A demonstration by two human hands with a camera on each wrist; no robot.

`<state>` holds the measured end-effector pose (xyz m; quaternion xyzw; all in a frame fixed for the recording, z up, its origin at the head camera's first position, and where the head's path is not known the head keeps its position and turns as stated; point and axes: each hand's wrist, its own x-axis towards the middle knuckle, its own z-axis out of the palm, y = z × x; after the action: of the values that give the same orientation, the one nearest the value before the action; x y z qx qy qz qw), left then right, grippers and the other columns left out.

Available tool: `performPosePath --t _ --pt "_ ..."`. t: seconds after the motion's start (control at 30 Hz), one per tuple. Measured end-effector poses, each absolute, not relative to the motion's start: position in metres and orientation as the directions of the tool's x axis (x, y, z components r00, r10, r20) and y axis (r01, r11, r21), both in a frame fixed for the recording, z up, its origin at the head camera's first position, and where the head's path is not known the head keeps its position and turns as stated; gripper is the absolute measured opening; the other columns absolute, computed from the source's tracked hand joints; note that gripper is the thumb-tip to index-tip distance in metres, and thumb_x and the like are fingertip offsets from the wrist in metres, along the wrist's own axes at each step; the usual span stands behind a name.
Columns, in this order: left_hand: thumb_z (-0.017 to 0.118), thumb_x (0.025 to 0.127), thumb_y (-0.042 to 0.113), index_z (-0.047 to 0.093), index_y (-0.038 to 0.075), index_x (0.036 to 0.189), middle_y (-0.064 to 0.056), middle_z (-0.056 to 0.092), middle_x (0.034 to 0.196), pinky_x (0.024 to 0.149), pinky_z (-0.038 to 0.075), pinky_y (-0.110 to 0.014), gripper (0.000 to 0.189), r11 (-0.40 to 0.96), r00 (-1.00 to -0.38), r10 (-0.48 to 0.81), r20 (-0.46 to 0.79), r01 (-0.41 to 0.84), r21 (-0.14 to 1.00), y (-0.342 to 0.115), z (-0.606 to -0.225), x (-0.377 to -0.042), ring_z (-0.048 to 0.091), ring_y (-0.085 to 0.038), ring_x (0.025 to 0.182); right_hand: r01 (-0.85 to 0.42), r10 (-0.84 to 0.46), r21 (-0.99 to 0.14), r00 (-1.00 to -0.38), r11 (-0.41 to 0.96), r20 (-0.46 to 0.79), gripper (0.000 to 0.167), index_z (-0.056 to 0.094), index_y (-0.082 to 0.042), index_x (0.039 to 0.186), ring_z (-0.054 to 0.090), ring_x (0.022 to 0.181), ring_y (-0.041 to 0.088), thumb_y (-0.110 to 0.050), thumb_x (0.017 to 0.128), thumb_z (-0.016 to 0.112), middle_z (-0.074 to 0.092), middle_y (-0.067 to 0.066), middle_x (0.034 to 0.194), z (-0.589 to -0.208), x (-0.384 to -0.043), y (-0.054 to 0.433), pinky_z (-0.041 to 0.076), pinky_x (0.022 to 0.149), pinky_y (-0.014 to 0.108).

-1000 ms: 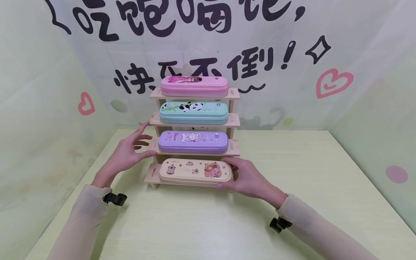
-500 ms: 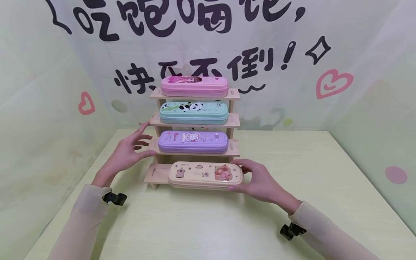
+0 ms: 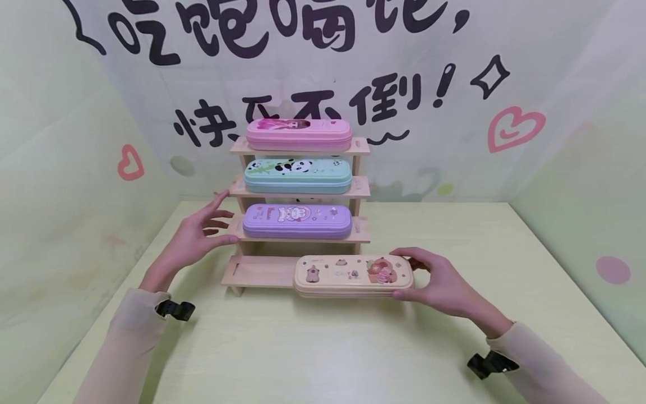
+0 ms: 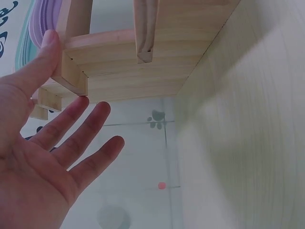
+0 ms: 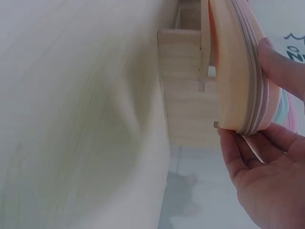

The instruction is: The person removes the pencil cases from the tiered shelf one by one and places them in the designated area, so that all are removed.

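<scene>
A cream pencil case (image 3: 353, 276) with bear and fruit pictures is held at its right end by my right hand (image 3: 444, 286). Its left part is over the bottom shelf of the wooden stepped rack (image 3: 262, 271); the right part sticks out past the shelf. The right wrist view shows the zipper edge of the cream case (image 5: 240, 71) between thumb and fingers. My left hand (image 3: 189, 241) touches the rack's left side, thumb at the third shelf and index finger near the second. Fairly straight fingers show on the left hand (image 4: 52, 143) in the left wrist view.
Higher on the rack lie a purple pencil case (image 3: 298, 221), a teal one with a panda (image 3: 298, 176) and a pink one (image 3: 299, 135) on top. The rack stands on a pale wooden table (image 3: 303, 348), with printed cloth walls (image 3: 429, 129) behind and beside it.
My right hand has drawn the cream pencil case to the right, baring the left half of the bottom shelf. The left hand has stayed at the rack's side.
</scene>
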<state>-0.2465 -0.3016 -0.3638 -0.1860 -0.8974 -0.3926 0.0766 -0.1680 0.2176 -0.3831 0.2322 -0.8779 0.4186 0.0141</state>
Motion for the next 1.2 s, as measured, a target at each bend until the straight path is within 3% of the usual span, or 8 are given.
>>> performPosePath --t 0.4,0.93,1.2 --pt "0.088 0.089 0.021 0.02 0.038 0.169 -0.022 0.063 0.14 0.099 0.053 -0.051 0.107 0.63 -0.915 0.276 0.294 0.403 0.664 -0.302 -0.365 -0.247 0.066 -0.044 0.12 -0.45 -0.422 -0.729 -0.874 0.516 0.241 0.07 0.063 -0.015 0.142 0.063 0.11 0.013 -0.018 0.081 0.095 0.067 0.002 0.132 -0.381 -0.165 0.268 0.047 0.094 0.02" --pt "0.088 0.089 0.024 0.019 0.041 0.169 -0.021 0.062 0.141 0.099 0.053 -0.053 0.107 0.635 -0.927 0.261 0.271 0.376 0.675 -0.3 -0.364 -0.247 0.064 -0.046 0.122 -0.428 -0.412 -0.772 -0.88 0.47 0.237 0.071 0.057 -0.007 0.147 0.064 0.106 0.012 0.002 0.083 0.088 0.066 0.004 0.127 -0.378 -0.164 0.329 0.05 0.085 0.018" --pt "0.088 0.089 0.023 0.02 0.039 0.169 -0.023 0.062 0.142 0.099 0.053 -0.053 0.106 0.634 -0.927 0.261 0.27 0.376 0.676 -0.301 -0.365 -0.246 0.064 -0.045 0.121 -0.395 -0.384 -0.754 -0.9 0.524 0.205 0.071 0.054 -0.006 0.149 0.065 0.105 0.009 0.002 0.086 0.085 0.067 0.001 0.124 -0.381 -0.171 0.361 0.05 0.082 0.018"
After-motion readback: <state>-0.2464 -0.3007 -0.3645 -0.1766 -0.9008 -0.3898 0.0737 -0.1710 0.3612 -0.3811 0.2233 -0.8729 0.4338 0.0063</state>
